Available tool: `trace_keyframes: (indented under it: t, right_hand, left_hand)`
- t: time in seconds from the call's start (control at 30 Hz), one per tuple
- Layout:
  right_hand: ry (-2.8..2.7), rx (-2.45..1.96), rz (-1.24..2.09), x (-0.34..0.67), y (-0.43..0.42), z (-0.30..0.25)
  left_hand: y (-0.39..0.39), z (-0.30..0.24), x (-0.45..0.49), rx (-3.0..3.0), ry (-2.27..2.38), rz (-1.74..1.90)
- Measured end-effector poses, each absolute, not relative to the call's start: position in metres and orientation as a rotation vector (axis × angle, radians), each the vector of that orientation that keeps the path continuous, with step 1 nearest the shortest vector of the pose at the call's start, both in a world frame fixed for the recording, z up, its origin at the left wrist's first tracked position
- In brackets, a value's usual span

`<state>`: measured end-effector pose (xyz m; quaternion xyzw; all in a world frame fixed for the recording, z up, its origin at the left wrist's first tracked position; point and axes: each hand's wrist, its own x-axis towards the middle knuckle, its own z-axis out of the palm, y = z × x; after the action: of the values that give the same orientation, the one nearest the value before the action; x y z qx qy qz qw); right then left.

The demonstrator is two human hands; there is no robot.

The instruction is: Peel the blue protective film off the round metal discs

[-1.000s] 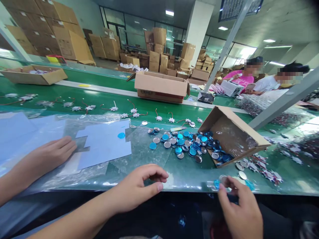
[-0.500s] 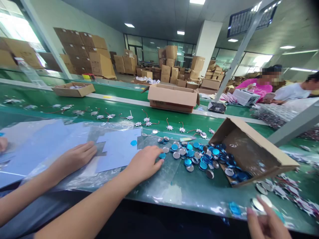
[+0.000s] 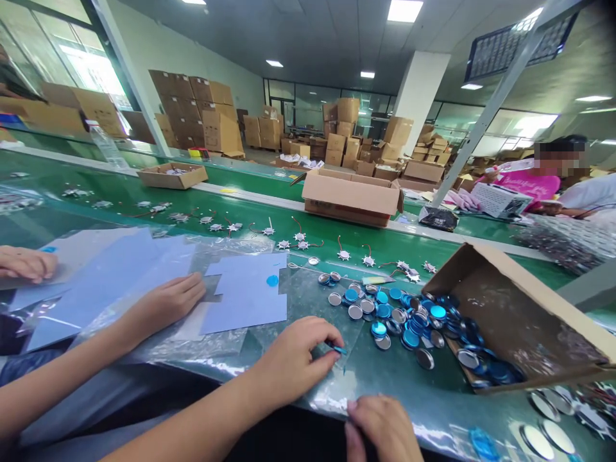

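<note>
My left hand (image 3: 293,359) rests on the clear plastic sheet at the near edge of the green belt (image 3: 375,378). Its thumb and forefinger pinch a small blue disc (image 3: 339,350). My right hand (image 3: 380,428) is low at the belt's near edge, just right of the left hand. Only its back and a fingertip show, so its grip stays hidden. A pile of blue and silver discs (image 3: 399,317) spills from a tipped cardboard box (image 3: 520,314), a hand's width to the right of my left hand.
A co-worker's hand (image 3: 166,300) lies flat on pale blue sheets (image 3: 245,295), and another of their hands (image 3: 24,263) is at the far left. Small star-shaped parts with wires (image 3: 298,244) lie along the belt. Cardboard boxes (image 3: 351,196) stand behind. People sit at the far right.
My left hand reached to the pile's edge, then drew back with a blue disc pinched. My right hand slid left along the near edge. The view swung left, showing a hand at the far left.
</note>
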<state>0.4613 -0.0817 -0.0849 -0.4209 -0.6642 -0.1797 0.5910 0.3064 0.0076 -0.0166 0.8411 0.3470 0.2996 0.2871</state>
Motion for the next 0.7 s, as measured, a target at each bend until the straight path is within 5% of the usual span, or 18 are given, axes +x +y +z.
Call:
trace_keyframes:
  t: [0.3,0.7]
  right_hand:
    - [-1.458,-0.955,-0.186,0.454,-0.087,-0.045]
    - [-1.748,-0.988,-0.466,0.476,-0.088,-0.016]
  left_hand:
    - [-0.036,0.006,0.298,2.046,0.546,0.968]
    - [-0.035,-0.001,0.3,2.05,0.454,1.18]
